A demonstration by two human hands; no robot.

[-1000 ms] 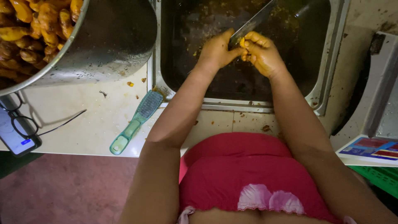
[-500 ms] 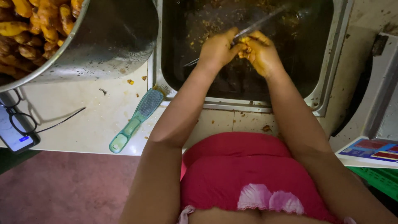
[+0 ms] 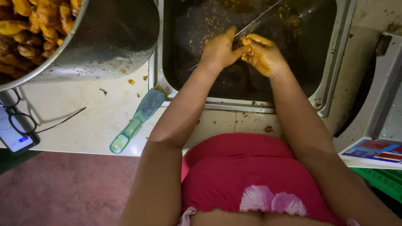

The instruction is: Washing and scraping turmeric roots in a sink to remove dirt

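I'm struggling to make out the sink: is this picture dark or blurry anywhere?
Head view: the sink basin is dim and murky, the knife blade blurs into a faint streak above the hands, the counter is brighter, and the metal pot shows a soft sheen.

A pale, stained stone worktop (image 3: 96,121) is the landmark. Sunk into it at the far right is a dark rectangular steel sink basin (image 3: 339,54), its rim flecked with orange scraps. Below the worktop's near edge lies a dull reddish floor (image 3: 63,188). On the worktop's left stands a large round metal bowl (image 3: 113,37). Right of the worktop a grey slanted panel (image 3: 387,96) rises beside a green plastic crate (image 3: 381,180). The light is dim and warm.
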